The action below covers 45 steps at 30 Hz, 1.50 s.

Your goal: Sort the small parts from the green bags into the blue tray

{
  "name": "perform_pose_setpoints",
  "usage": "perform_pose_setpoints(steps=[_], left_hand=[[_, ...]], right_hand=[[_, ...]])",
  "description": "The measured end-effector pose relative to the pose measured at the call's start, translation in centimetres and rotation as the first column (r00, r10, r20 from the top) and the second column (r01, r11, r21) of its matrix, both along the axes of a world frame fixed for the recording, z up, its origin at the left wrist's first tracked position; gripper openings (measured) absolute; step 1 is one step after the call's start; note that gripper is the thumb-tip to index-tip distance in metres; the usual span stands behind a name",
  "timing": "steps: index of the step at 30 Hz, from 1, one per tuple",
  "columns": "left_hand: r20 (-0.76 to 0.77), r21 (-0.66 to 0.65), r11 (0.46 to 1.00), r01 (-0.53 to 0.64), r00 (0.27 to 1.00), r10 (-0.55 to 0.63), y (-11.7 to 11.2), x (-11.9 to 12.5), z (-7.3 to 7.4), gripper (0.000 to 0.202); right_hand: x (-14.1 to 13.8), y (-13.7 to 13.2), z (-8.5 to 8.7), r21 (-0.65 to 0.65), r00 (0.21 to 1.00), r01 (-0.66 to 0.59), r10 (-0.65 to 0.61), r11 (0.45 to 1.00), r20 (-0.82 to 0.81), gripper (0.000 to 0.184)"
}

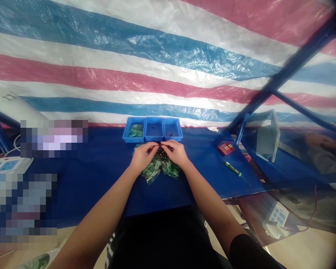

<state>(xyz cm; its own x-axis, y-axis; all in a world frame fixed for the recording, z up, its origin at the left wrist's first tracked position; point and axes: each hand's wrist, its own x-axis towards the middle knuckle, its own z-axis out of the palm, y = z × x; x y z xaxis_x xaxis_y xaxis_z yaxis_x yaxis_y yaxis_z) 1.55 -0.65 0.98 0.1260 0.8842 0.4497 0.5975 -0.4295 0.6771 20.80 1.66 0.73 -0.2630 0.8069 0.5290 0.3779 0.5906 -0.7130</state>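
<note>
Head view looks down on a person's two bare hands meeting over a blue table (100, 179), just in front of three blue bins. The left hand (143, 155) and the right hand (176, 153) come together fingertip to fingertip at a small dark part (159, 143), above a loose heap of dark parts (160, 152) and green packets (151, 174) that lie on the table between the wrists. Working the piece well seems to call for steadying it with one hand while the other makes the fine adjustment, using only thumb and forefinger, with light pressure, since something so little could easily spring away or drop back among its neighbours. Keeping the piece low over the heap looks sensible, as a slip would then fall close by; brushing the packets aside a little would help the person see the fingertips. As for the hands, each is narrowed to a pinch, thumb close to forefinger, and both appear to hold the same piece; how firmly they grip, and its exact shape, cannot be told at this size. Beyond the fingers, the left bin (132, 140) contains green pieces, while the middle bin (154, 133) and the right bin (173, 139) each show a tiny dark item.
</note>
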Motion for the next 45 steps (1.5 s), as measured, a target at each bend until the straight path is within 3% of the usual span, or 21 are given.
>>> perform_pose_setpoints(steps=[8,45], left_hand=[[-0.017,-0.058,0.998,-0.004,1.0,0.003,-0.09,-0.04,0.26,0.033],[-0.004,-0.035,0.999,-0.003,1.0,0.003,0.0,-0.1,0.11,0.034]], right_hand=[[-0.09,-0.02,-0.15,-0.015,1.0,0.0,0.0,1.0,0.01,0.027],[-0.08,-0.25,0.26,-0.014,1.0,-0.004,0.004,1.0,-0.004,0.024]])
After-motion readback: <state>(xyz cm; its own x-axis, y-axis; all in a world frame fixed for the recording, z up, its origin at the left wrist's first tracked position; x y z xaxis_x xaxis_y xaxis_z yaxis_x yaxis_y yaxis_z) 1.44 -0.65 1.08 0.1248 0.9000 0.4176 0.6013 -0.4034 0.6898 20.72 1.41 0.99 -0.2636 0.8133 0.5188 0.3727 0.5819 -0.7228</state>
